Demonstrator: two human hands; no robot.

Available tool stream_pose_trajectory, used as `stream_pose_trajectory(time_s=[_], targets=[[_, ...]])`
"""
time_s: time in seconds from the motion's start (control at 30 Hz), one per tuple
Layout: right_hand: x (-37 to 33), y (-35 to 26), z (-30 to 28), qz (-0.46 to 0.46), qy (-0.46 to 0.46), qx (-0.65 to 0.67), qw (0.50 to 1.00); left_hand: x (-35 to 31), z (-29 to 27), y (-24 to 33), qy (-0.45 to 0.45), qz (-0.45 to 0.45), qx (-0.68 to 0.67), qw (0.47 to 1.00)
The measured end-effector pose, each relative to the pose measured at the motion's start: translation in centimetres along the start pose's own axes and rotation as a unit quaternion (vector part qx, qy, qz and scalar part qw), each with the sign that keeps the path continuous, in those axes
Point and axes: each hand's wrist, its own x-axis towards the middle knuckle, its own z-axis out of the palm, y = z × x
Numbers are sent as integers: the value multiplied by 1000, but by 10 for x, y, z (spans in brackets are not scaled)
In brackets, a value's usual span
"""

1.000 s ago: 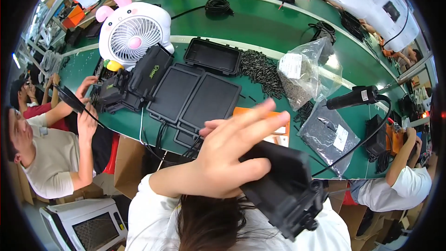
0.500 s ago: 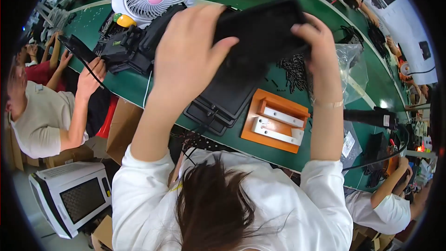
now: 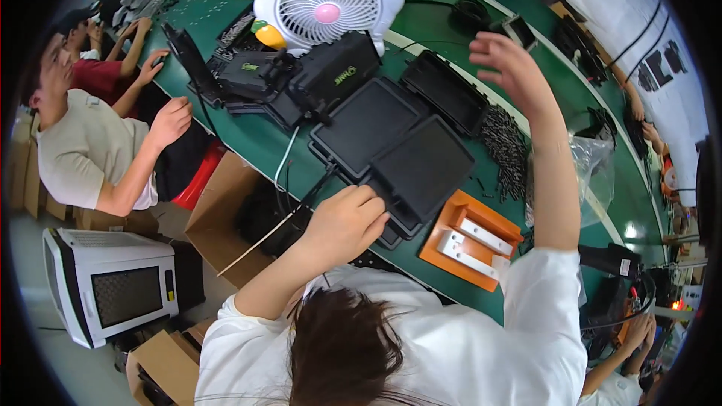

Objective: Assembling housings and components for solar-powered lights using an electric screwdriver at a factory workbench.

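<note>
My left hand [image 3: 347, 219] is closed, its fingers curled at the near corner of a flat black case lid [image 3: 425, 169]. That lid overlaps another black lid [image 3: 368, 124] on the green table, and the fingertips are partly hidden. Raised above the table to the right, my right hand [image 3: 513, 71] is open, with fingers apart and nothing in it. Between the hands, farther back, lies an open black case half [image 3: 447, 94]. A heap of small black parts [image 3: 502, 146] is beside it. An orange fixture [image 3: 474, 240] with white blocks sits near the table's front edge.
A white fan [image 3: 327, 11] stands behind several closed black cases [image 3: 335, 71]. A thin light-coloured stick [image 3: 259, 242] slants over a cardboard box [image 3: 226, 199] at the left. A clear plastic bag [image 3: 594, 173] lies right. A co-worker [image 3: 98, 150] sits at the left.
Both hands have let go of the black case part they held up. The left moved down to the lids' near edge; the right opened and is held farther back. The view has shifted.
</note>
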Motion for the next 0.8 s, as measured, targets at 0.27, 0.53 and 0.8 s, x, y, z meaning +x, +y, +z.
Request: stream_pose_trajectory(time_s=[0.27, 0.53, 0.8], targets=[[-166, -10, 114, -334, 110, -374, 858, 44, -4, 38, 14, 248, -442, 862], [-270, 51, 41, -196, 344, -54, 917, 63, -76, -114, 413, -77, 224, 879], [-246, 35, 67, -120, 296, -208, 925, 62, -91, -187, 304, -156, 252, 906]])
